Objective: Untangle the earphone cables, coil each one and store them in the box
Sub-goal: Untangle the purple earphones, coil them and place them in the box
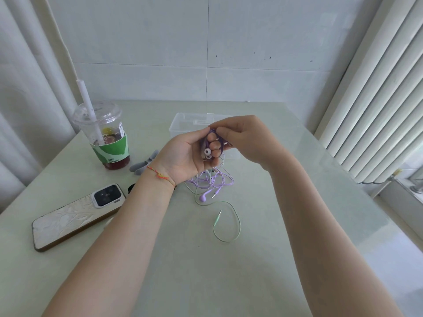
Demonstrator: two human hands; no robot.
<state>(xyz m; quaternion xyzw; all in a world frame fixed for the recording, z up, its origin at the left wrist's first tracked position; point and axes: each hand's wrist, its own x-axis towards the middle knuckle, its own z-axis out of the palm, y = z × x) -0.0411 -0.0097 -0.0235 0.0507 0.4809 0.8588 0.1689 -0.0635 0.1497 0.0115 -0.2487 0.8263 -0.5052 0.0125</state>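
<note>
While a purple cable (215,139) is wound in loops around the left hand's (185,154) curled fingers at the centre of the frame, the right hand (242,138) pinches a strand at the top of the coil between thumb and fingertips. Two white ear tips (207,153) sit against the left palm. Below the hands, a tangle (210,179) of purple and green cable lies on the table (274,248), with a purple earbud (203,197) and a green plug (217,218) trailing toward the lower centre. A clear box (183,124), lid apparently shut, stands just behind the hands.

Doing this step well likely means keeping each turn even and lightly tensioned, feeding slack from the tangle slowly so the green lead is not dragged up with it, and tucking the plug end last.

At left, a lidded cup (107,138) with a straw wears a green sleeve reading "DARE TO BE FRESH"; its small white label is too fine to read. A phone (75,216) lies face down at lower left; any lettering on its camera block is illegible.
</note>
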